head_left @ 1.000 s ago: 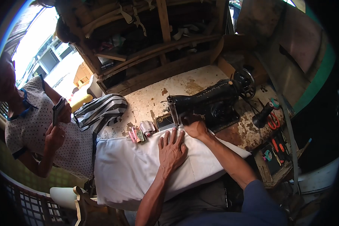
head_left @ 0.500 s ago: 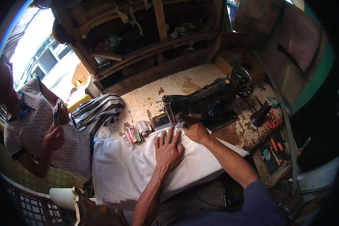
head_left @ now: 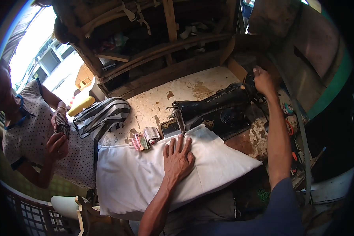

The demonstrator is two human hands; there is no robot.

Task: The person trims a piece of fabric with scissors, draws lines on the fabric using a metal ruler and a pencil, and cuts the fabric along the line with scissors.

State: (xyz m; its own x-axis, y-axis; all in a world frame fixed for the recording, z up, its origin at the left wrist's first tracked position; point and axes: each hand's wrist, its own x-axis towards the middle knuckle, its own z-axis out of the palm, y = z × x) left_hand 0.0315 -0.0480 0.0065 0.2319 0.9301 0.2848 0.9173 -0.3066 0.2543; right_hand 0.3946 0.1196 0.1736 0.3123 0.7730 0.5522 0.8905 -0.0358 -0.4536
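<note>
A black sewing machine (head_left: 212, 103) stands on the worn table. White cloth (head_left: 133, 177) lies over the table's front edge, its upper edge by the machine's needle area. My left hand (head_left: 178, 160) rests flat on the cloth with its fingers spread, fingertips just in front of the needle. At the machine's right end, my right hand (head_left: 263, 81) is closed round the rim of the handwheel (head_left: 251, 87). Left of the needle, folded banknotes (head_left: 141, 142) and a small patterned roll (head_left: 151, 135) lie at the cloth's edge.
Another person (head_left: 47, 133) stands at the left, holding a small dark object. Striped cloth (head_left: 102, 116) lies on the table's left end. A wooden shelf (head_left: 153, 55) rises behind. Orange scissors (head_left: 289, 128) and a tape measure (head_left: 288, 109) are partly behind my right arm.
My right hand has left the cloth near the needle and moved up and right to the handwheel. The cloth's upper right corner now shows. The other person's hands have shifted.
</note>
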